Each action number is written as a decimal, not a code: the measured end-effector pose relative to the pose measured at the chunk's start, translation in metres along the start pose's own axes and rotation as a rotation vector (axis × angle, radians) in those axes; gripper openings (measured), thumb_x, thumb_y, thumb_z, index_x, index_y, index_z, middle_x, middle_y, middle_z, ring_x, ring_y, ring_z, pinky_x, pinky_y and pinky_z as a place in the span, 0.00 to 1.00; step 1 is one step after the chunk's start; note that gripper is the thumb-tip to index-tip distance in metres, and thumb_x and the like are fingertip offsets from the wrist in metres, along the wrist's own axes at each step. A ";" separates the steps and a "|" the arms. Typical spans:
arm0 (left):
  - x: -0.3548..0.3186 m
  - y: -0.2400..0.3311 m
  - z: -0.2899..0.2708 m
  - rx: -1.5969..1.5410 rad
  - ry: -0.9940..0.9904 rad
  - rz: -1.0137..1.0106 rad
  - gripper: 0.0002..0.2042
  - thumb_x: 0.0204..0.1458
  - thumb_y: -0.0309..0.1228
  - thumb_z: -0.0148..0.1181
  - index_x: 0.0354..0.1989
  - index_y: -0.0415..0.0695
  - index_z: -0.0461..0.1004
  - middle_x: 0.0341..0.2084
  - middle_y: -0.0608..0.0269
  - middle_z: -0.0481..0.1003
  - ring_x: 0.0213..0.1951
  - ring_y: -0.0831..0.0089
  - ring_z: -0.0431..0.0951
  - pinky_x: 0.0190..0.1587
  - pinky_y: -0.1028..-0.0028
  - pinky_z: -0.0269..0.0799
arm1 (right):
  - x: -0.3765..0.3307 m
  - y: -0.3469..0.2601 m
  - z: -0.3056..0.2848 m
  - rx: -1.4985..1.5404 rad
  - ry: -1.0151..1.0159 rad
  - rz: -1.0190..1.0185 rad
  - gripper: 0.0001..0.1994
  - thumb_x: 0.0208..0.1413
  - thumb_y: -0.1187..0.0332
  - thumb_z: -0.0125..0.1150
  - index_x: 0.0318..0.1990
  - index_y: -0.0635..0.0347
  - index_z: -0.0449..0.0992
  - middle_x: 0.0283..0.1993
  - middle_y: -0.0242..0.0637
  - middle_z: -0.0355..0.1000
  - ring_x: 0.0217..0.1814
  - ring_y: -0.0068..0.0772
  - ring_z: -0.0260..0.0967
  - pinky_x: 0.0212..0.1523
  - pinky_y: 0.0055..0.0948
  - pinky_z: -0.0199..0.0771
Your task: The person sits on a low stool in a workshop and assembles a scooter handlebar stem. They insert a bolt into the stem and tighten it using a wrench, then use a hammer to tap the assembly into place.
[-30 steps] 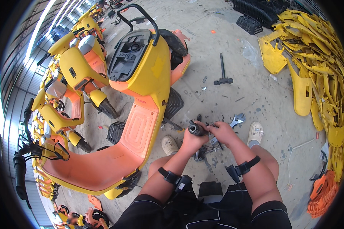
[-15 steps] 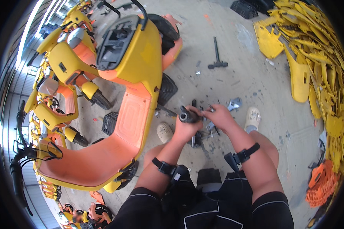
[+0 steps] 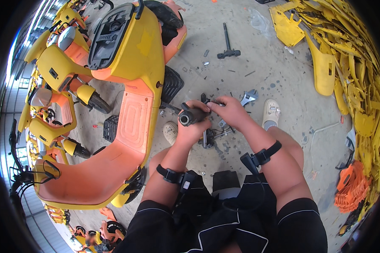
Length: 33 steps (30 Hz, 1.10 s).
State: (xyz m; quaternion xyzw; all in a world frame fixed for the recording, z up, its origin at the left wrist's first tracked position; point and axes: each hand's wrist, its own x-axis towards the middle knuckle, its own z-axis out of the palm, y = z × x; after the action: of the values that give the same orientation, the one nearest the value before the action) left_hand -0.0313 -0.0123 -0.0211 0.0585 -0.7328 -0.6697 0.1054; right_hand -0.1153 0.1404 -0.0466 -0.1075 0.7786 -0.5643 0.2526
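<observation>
My left hand (image 3: pixel 195 130) is closed around a dark cylindrical tool (image 3: pixel 191 116), like a power driver, whose round socket-like end tilts up toward the left. Against the tool's far right side rest the pinched fingertips of my right hand (image 3: pixel 229 110). A small dark piece shows at those fingers, too small to name. On the floor just beyond my right hand lies an adjustable wrench (image 3: pixel 249 97). Beneath my hands is a cluster of metal tools or parts (image 3: pixel 207 138), partly hidden by them.
A yellow and orange scooter body (image 3: pixel 135 109) stands close on my left, with more scooters (image 3: pixel 59 71) behind. Yellow panels (image 3: pixel 346 55) are heaped at the right, near stacked orange parts (image 3: pixel 353 187). A T-shaped dark metal part (image 3: pixel 228 52) lies ahead on the concrete floor (image 3: pixel 266 63).
My left hand has shifted left and tipped the tool further leftward. The right fingertips have followed it to the tool's side. The whole view has also shifted slightly.
</observation>
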 end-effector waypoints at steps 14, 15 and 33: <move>-0.001 -0.004 0.001 -0.087 0.074 -0.122 0.17 0.34 0.13 0.60 0.35 0.42 0.71 0.35 0.65 0.75 0.38 0.74 0.76 0.43 0.73 0.72 | -0.002 -0.002 0.003 0.070 -0.015 0.074 0.19 0.53 0.57 0.67 0.38 0.68 0.80 0.33 0.50 0.77 0.36 0.44 0.76 0.39 0.37 0.73; -0.001 -0.003 0.001 -0.090 0.074 -0.122 0.17 0.34 0.13 0.60 0.35 0.42 0.72 0.35 0.65 0.75 0.38 0.74 0.76 0.43 0.73 0.72 | -0.001 0.001 0.005 0.067 -0.002 0.053 0.19 0.53 0.57 0.66 0.38 0.68 0.80 0.33 0.50 0.77 0.36 0.44 0.76 0.39 0.36 0.73; 0.000 -0.002 0.002 -0.042 0.068 -0.133 0.16 0.35 0.15 0.62 0.35 0.42 0.72 0.32 0.64 0.76 0.35 0.76 0.76 0.41 0.74 0.73 | -0.002 -0.009 0.003 -0.165 0.009 0.059 0.18 0.54 0.56 0.64 0.34 0.67 0.80 0.29 0.52 0.76 0.34 0.51 0.75 0.38 0.40 0.73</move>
State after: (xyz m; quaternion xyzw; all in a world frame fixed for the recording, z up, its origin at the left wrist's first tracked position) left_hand -0.0315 -0.0105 -0.0232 0.1273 -0.7091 -0.6881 0.0868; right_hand -0.1137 0.1358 -0.0386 -0.1023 0.8263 -0.4912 0.2557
